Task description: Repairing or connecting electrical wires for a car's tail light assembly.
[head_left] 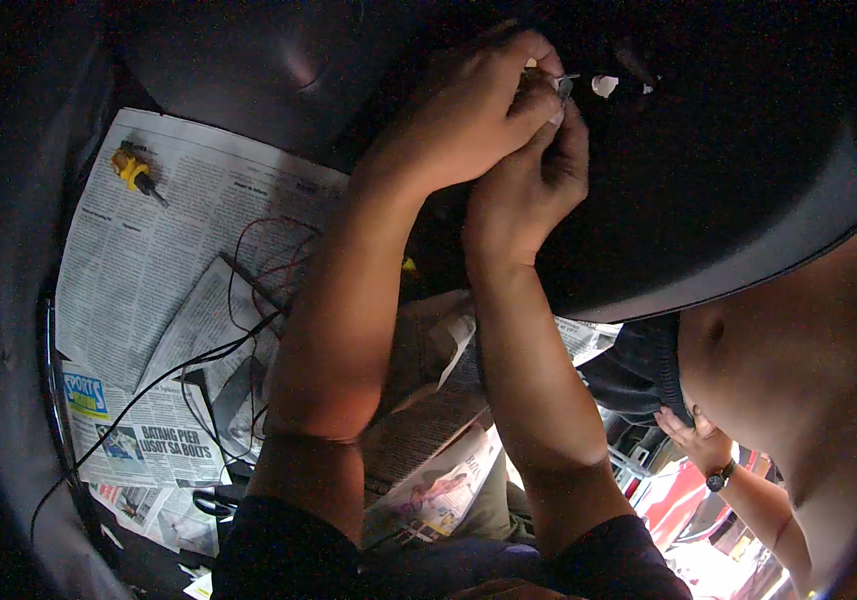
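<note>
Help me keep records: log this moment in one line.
left hand: at small grey part; right hand: at same part; yellow tool: on newspaper

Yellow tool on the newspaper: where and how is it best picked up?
Probably by its thick yellow handle, coming from above with fingers and thumb across its sides. The tool lies flat on the newspaper with nothing over it, and its thin metal tip, pointing lower right, offers less to hold.

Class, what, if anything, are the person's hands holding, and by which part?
A small greyish piece, at the fingertips where left hand and right hand meet; which part they grip is too hidden to tell.
</note>
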Tool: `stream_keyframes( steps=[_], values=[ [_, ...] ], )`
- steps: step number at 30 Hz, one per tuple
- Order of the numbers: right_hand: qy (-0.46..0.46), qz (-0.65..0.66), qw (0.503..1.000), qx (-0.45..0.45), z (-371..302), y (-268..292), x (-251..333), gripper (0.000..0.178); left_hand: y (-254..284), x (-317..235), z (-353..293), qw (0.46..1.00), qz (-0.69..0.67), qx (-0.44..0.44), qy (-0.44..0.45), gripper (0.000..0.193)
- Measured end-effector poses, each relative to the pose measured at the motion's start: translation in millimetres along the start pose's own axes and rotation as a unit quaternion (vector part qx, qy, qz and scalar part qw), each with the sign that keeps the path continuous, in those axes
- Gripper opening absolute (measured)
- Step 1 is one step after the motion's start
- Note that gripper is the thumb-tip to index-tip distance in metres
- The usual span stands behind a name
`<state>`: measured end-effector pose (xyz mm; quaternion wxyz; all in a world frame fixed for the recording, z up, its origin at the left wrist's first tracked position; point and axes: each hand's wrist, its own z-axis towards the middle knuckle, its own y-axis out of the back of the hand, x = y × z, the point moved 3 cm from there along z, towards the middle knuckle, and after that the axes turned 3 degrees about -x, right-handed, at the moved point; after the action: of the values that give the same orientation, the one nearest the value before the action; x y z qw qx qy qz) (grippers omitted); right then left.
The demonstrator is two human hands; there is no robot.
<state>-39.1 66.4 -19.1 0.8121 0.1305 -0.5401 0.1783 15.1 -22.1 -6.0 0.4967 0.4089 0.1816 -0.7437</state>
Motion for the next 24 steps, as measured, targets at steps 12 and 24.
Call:
stream_keyframes(
  steps=[12,24],
  values=[
    [0.024,-0.007,1.0,0.001,0.4,-0.4,-0.8,0.034,0.7,1.3,0.7,1.0,-0.007,0.008,0.005,0.029],
    [0.04,-0.035,0.998,0.031,5.0,0.0,1.6,0.033,1.3,2.9,0.5,1.0,0.015,-0.008,-0.012,0.027]
  ],
)
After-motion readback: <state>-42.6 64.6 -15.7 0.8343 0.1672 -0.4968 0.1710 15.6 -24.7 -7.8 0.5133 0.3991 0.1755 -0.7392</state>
